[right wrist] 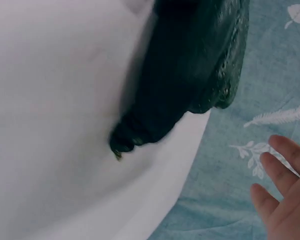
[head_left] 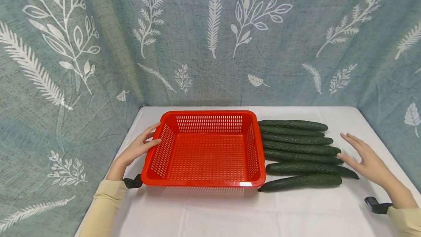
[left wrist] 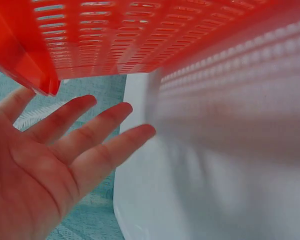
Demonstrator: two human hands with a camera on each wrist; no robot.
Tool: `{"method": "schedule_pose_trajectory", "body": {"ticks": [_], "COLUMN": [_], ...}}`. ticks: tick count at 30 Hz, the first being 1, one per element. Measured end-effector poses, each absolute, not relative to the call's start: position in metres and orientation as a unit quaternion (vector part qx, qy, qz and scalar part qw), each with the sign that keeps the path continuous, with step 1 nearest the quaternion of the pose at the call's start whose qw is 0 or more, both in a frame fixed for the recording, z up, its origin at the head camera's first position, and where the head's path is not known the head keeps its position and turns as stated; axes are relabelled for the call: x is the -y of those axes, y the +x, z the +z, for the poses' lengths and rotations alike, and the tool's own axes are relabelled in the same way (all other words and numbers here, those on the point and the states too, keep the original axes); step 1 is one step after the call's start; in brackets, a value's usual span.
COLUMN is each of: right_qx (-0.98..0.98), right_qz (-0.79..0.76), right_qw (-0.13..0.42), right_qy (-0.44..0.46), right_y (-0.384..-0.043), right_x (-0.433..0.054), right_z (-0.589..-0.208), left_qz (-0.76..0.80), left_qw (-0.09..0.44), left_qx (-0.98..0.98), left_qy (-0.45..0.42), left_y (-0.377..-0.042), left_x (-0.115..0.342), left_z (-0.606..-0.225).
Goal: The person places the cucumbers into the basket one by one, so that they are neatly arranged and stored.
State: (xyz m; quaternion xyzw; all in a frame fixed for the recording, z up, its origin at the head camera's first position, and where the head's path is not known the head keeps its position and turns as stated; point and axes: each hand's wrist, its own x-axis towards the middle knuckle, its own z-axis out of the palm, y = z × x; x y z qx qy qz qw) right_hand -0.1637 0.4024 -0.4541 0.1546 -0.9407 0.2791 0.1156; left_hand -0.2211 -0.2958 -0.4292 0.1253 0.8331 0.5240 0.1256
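A red perforated plastic basket (head_left: 207, 184) stands on the white table, its inside bare. At its left rim is my left hand (head_left: 139, 145), with the thumb and a fingertip on the rim. In the left wrist view, the other fingers (left wrist: 107, 155) are straight, below the basket's rim. Several dark green cucumbers (head_left: 297, 140) lie side by side against the basket's right side, the two nearest (head_left: 302, 182) set slightly apart. My right hand (head_left: 370, 160) hovers with fingers spread by their right ends, holding nothing. One cucumber (right wrist: 175, 65) looms blurred in the right wrist view.
The white table (head_left: 210, 215) stretches in front of the basket. A blue-green curtain (head_left: 194, 39) with white leaf prints hangs behind it and at both sides. A dark wrist camera (head_left: 133, 182) is strapped below the left hand, another (head_left: 376, 206) below the right.
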Motion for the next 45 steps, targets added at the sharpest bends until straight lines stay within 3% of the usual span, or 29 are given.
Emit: {"method": "schedule_pose_trajectory", "body": {"ticks": [23,35,45], "right_qx": [0.931,0.924,0.921], "right_qz": [0.337,0.346,0.34], "right_qw": [0.084,0.088,0.113], "right_qy": [0.115,0.136,0.155], "right_y": [-0.118,-0.109,-0.109], "right_x": [-0.385,-0.381,-0.373], "right_z": [-0.48,-0.487,-0.489], "left_qz": [0.605,0.667,0.706], "left_qw": [0.033,0.099,0.112], "left_qx": [-0.789,-0.733,-0.696], "left_qy": [0.101,0.088,0.07], "left_y": [-0.218,-0.216,-0.216], "left_x": [0.282,0.283,0.283], "left_z": [-0.444,-0.449,-0.453]}}
